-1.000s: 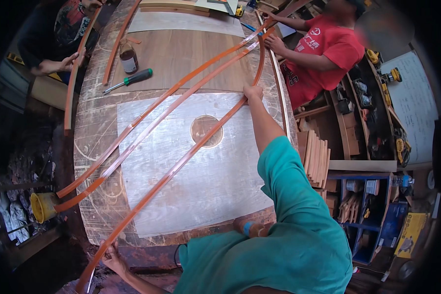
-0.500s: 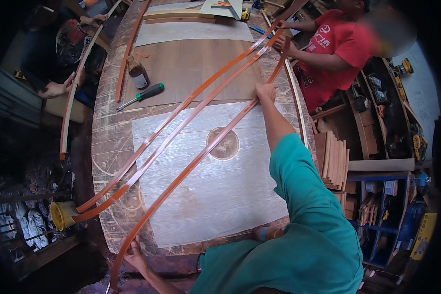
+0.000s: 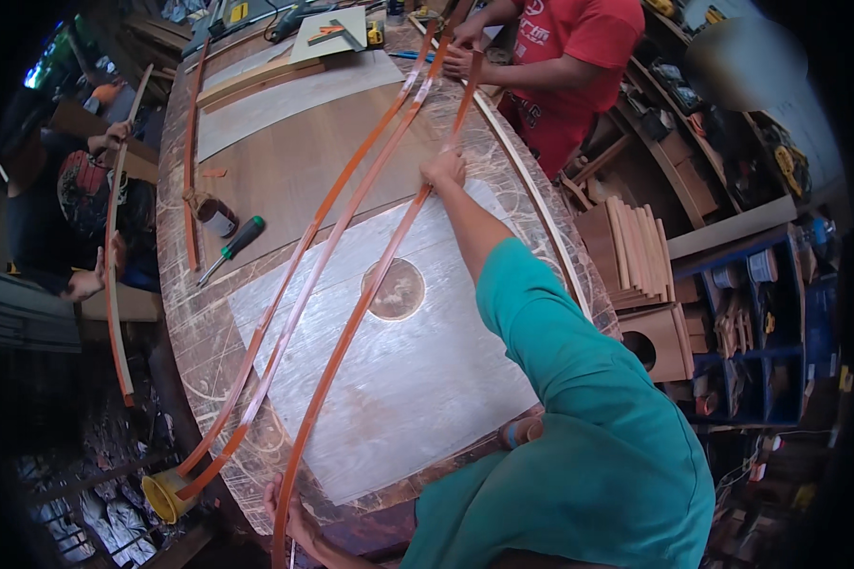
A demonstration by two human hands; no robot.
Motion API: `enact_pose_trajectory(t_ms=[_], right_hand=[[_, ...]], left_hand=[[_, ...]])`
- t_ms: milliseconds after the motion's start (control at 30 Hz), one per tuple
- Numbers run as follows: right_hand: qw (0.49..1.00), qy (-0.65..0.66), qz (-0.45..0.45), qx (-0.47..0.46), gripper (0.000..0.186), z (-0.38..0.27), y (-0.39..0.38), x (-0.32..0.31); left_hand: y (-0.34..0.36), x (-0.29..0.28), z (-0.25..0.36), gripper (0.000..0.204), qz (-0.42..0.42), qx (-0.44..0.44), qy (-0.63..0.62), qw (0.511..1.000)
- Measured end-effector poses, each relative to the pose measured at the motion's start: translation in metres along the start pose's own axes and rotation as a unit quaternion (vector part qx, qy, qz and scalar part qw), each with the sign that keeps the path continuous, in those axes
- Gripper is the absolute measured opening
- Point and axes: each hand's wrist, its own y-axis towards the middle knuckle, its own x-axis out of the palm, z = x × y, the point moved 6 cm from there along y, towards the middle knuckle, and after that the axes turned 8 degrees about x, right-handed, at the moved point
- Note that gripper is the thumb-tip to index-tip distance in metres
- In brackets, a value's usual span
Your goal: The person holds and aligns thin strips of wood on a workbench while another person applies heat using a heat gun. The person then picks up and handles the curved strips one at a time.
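Observation:
A long, thin orange-brown strip (image 3: 336, 372) runs slantwise over the workbench, from the far right to the near left edge. My right hand (image 3: 443, 171) is closed around it toward its far end, arm stretched out. Near its lower end my left hand (image 3: 294, 517) grips the same strip, fingertips showing at its left edge. Two similar strips (image 3: 299, 275) lie side by side to its left, with paler shiny stretches along them. Beneath the strips is a grey-white panel (image 3: 427, 379) with a round mark or cutout (image 3: 395, 289).
A person in red (image 3: 569, 71) handles the strips' far ends. At left, another person holds a pale strip (image 3: 114, 237). On the bench are a brown bottle (image 3: 216, 216), a green-handled screwdriver (image 3: 242, 240) and a brown board (image 3: 285, 142). A yellow bucket (image 3: 166, 498) stands below the left edge.
My view has shifted, so the bench and far person appear further left. Both my hands keep their hold on the strip. The left person's pale strip appears lower and steeper.

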Motion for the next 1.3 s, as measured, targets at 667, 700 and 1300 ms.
enact_pose_trajectory(t_ms=[667,700,1300], right_hand=[[0.984,-0.004,-0.174,-0.032,0.055,0.022,-0.008,0.011],[0.984,-0.003,-0.174,-0.032,0.055,0.022,-0.007,0.010],[0.988,0.023,-0.125,-0.086,0.034,-0.001,-0.040,0.020]], left_hand=[[-0.011,0.021,0.008,0.031,-0.038,-0.051,-0.117,0.991],[-0.012,0.018,0.007,0.038,-0.022,-0.057,-0.107,0.992],[-0.021,0.003,0.004,0.038,0.035,0.063,0.037,0.997]])
